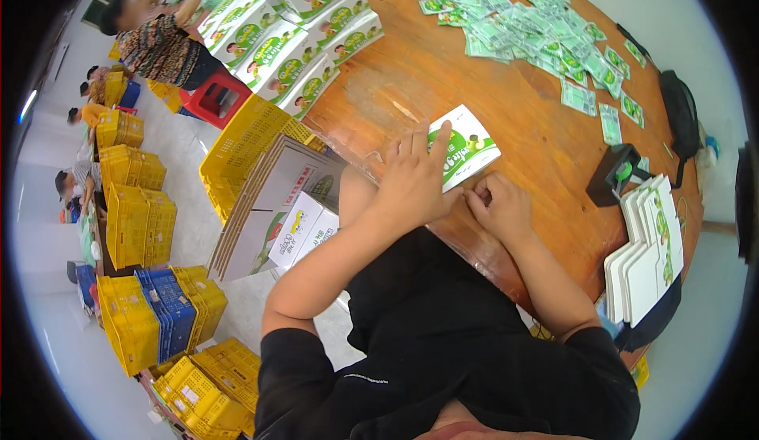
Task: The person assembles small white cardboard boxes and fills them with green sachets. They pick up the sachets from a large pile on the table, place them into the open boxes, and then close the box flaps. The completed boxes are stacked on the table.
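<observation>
A white and green printed carton lies on the wooden table in front of me. My left hand rests on its near left part, fingers spread over the printed face and thumb by the near edge. Just right of that thumb is my right hand, its fingers curled, near the carton's close corner; whether it pinches anything cannot be made out. A heap of small green and clear sachets lies farther back on the table. Stacked cartons of like print stand at the back left.
A black tape dispenser and a stack of flat white cardboard pieces sit at the right. Left of the table are a yellow crate, folded cardboard boxes and a red stool. A person works beyond; more crates line the floor.
</observation>
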Tool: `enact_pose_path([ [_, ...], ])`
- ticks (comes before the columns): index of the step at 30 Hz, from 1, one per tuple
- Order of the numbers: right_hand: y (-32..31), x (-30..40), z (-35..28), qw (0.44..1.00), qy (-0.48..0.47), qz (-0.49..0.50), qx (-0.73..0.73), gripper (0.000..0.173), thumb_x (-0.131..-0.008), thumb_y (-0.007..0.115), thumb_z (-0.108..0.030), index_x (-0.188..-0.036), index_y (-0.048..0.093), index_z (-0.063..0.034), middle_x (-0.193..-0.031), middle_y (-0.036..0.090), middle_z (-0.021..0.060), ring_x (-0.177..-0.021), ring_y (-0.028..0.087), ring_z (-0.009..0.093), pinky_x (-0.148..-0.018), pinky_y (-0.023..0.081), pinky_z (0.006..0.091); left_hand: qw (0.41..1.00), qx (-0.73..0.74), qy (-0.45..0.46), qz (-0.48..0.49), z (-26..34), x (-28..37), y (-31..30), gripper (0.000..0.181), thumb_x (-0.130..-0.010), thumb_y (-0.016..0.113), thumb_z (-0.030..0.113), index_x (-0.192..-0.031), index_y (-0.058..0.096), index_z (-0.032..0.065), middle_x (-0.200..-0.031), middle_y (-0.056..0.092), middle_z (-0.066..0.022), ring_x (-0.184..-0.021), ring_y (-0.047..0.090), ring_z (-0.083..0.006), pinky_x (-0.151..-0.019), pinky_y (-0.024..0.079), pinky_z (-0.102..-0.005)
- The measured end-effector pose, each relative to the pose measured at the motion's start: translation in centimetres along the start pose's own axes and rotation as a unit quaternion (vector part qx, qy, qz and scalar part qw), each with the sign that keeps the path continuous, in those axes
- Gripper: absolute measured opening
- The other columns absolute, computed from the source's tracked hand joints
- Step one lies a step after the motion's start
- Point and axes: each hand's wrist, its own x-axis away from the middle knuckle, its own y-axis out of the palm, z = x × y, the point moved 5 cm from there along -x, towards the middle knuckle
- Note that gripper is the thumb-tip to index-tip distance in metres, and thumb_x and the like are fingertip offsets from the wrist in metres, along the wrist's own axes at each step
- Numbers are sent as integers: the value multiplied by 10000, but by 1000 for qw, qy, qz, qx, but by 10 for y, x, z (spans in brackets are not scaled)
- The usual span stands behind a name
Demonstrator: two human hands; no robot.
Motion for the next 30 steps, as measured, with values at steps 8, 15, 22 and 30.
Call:
enact_pose_path([
  [8,-8,-4,2,995,40,-17,-87,252,-881,824,-235,-787,630,-105,-748,676,57,-655,689,254,-590,530,381,979,-183,-55,68,-96,-28,-160,898,-727,910,242,-1501,536,-17,-1469,599,-251,-1359,582,-413,-1186,444,-466],
  [15,-5,-8,2,997,28,-20,-74,233,-899,809,-269,-816,657,-112,-779,690,66,-684,699,281,-609,541,410,956,-271,-65,89,-263,-57,-201,825,-928,759,349,-1611,442,12,-1638,456,-269,-1529,425,-411,-1275,323,-473],
  [22,-86,43,7,995,-24,70,-61,164,-868,819,-194,-858,688,-96,-918,727,87,-793,720,266,-676,562,383,890,-394,-39,226,-237,-54,-149,645,-988,697,308,-1547,532,31,-1635,475,-235,-1518,443,-412,-1227,343,-582],
  [30,-287,90,168,901,202,246,294,627,-925,808,-382,-1384,631,5,-1405,662,241,-1315,621,403,-1127,481,469,989,-39,96,106,-97,-2,26,671,-923,778,241,-1510,545,17,-1639,450,-262,-1546,391,-443,-1258,308,-579],
])
